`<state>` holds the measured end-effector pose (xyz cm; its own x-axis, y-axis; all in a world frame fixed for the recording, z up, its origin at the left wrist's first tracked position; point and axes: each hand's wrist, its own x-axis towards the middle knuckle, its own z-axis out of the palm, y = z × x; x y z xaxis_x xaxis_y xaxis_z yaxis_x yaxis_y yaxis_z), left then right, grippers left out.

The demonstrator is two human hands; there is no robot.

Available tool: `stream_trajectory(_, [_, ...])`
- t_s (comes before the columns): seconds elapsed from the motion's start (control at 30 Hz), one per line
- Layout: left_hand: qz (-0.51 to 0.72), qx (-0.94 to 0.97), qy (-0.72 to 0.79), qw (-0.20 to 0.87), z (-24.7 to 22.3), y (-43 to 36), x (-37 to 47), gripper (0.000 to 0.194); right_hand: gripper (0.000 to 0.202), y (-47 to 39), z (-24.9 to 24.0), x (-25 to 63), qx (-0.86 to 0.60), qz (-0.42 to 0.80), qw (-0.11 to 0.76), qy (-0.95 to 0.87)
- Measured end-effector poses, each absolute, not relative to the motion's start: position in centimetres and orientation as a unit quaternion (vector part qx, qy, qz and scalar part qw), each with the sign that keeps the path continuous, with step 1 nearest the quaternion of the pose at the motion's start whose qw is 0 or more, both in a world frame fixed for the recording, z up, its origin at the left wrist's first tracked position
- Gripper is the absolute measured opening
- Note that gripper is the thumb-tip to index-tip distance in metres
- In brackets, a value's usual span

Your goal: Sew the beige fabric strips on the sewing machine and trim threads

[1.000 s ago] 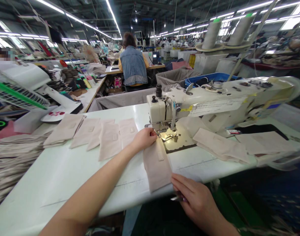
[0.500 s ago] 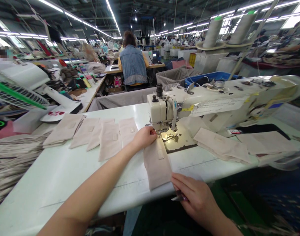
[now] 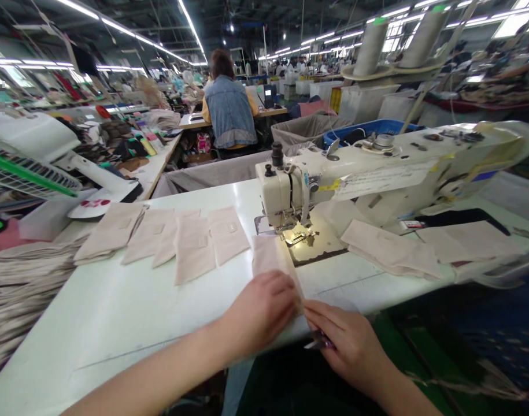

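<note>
A beige fabric piece [image 3: 268,253] lies on the sewing table, its far end at the needle area of a white sewing machine [image 3: 278,193]. My left hand [image 3: 264,312], slightly blurred, rests over the near part of the piece with fingers curled together at its right edge. Close beside it, my right hand [image 3: 348,338] pinches the near right corner between thumb and fingers. Small thread snips [image 3: 320,341] are tucked in that same hand, blades pointing left. The label on the fabric is hidden under my left hand.
Several beige pieces with small labels [image 3: 195,248] lie to the left, beside a tall fabric stack [image 3: 13,300] and a white fan [image 3: 30,144]. More folded pieces [image 3: 389,248] lie right of the needle. A person in a denim vest [image 3: 230,110] sits ahead.
My left hand has come back from the needle area to the near end of the fabric, beside my right hand. The right hand stays at the corner, still holding the snips.
</note>
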<state>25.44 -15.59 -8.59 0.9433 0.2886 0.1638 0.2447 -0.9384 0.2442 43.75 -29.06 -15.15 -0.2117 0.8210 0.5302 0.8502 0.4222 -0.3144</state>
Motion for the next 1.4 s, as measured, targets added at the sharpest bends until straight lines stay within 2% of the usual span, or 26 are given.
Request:
stream_trajectory(0.2, [0.117, 0.99, 0.059, 0.055, -11.1, -17.7, 23.2, 0.031, 0.041, -28.7, -14.5, 43.7, -0.544, -0.007, 0.308, -0.78])
stream_trajectory(0.77, [0.11, 0.992, 0.052, 0.04, -10.5, -15.5, 23.7, 0.03, 0.051, -26.6, -14.1, 43.8, -0.566, 0.025, 0.263, -0.781])
stream_trajectory(1.4, [0.128, 0.989, 0.059, 0.037, -10.4, -12.9, 24.4, 0.03, 0.045, -23.4, -13.7, 44.5, -0.571, 0.022, 0.251, -0.782])
